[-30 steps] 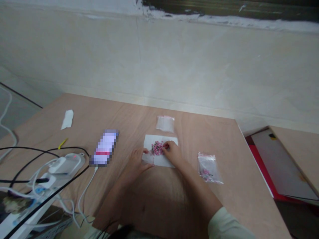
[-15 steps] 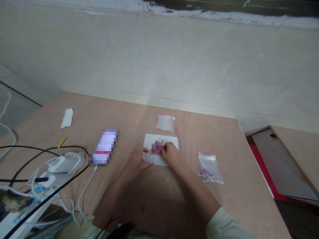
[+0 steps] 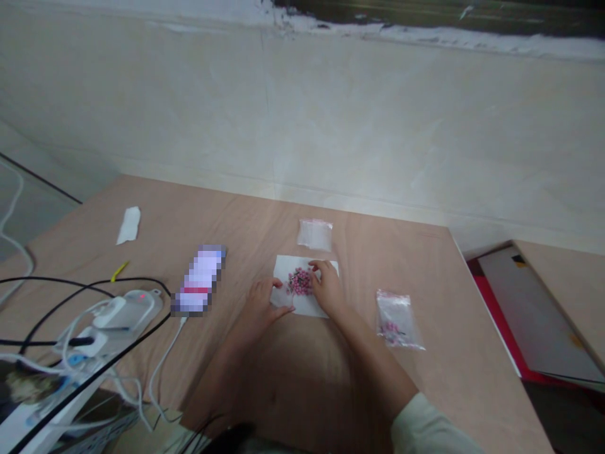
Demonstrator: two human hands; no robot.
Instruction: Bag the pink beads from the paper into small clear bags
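Observation:
A pile of small pink beads (image 3: 299,282), with dark bits among them, lies on a white sheet of paper (image 3: 309,308). My left hand (image 3: 265,301) rests at the paper's left edge, its thumb and index finger apart. A faint see-through patch shows between those fingers; I cannot tell what it is. At the right side of the pile is my right hand (image 3: 327,285), fingers spread and the tips close to the beads. Nothing shows in its grip. Behind the paper lies a clear zip bag (image 3: 315,234); another zip bag (image 3: 398,320) with a few pink pieces lies to the right.
A phone (image 3: 199,277) on a charging cable lies left of my hands. Farther left are a white power strip (image 3: 135,309) with tangled cables, a yellow strip (image 3: 120,271) and a white scrap (image 3: 128,226). The wall (image 3: 283,113) rises behind the wooden table (image 3: 227,217).
My right hand's pinched fingers have spread apart and shifted slightly right from the pile. My left hand stays at the paper's left edge. The view has shifted slightly.

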